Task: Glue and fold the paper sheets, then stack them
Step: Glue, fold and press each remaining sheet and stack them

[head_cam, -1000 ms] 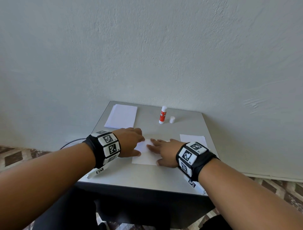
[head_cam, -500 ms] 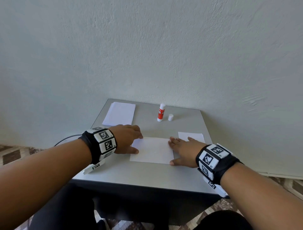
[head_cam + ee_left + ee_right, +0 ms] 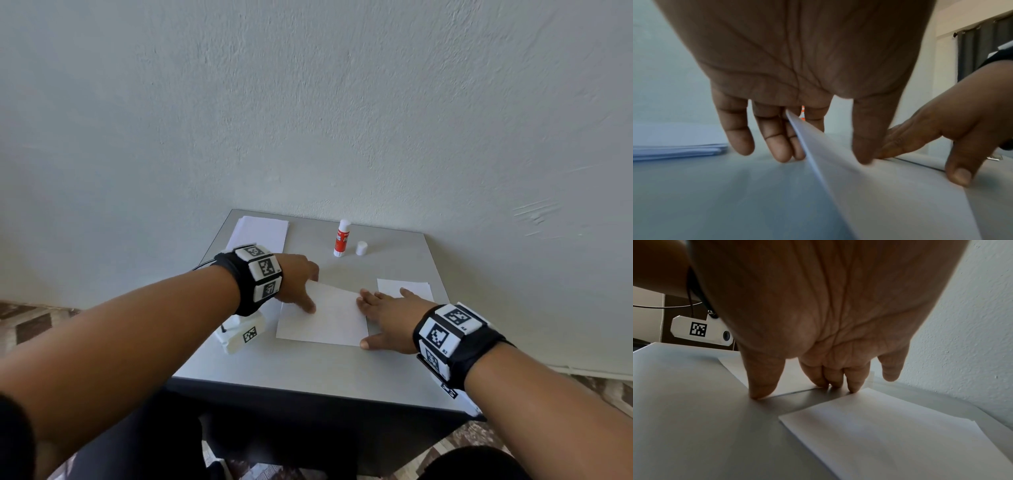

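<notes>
On the grey counter (image 3: 308,370), a white paper sheet (image 3: 325,318) is lying in the middle, between the two hands. The left hand (image 3: 294,281) is pinching the sheet's left edge: in the left wrist view the thumb (image 3: 869,134) is lying on top of the paper while the other fingers (image 3: 777,139) are reaching beneath it, and that edge is standing lifted off the counter. The right hand (image 3: 387,315) is lying flat at the sheet's right edge with its fingers straight and slightly spread; in the right wrist view its thumb tip (image 3: 760,391) and fingertips are pressing down along that edge, holding nothing.

A stack of paper sheets (image 3: 262,231) is sitting at the far left corner of the counter, well apart from the middle sheet. A second, smaller stack of folded paper (image 3: 411,287) is lying on the right side, just beyond the right hand, with the little finger hanging over its near corner. A red and white glue stick (image 3: 342,238) is standing upright near the far edge, uncapped, and its white cap (image 3: 361,248) is standing just beside it to the right. Both wrists are wearing black bands with white marker blocks (image 3: 263,270). A pale textured wall (image 3: 308,102) is rising behind the counter.
</notes>
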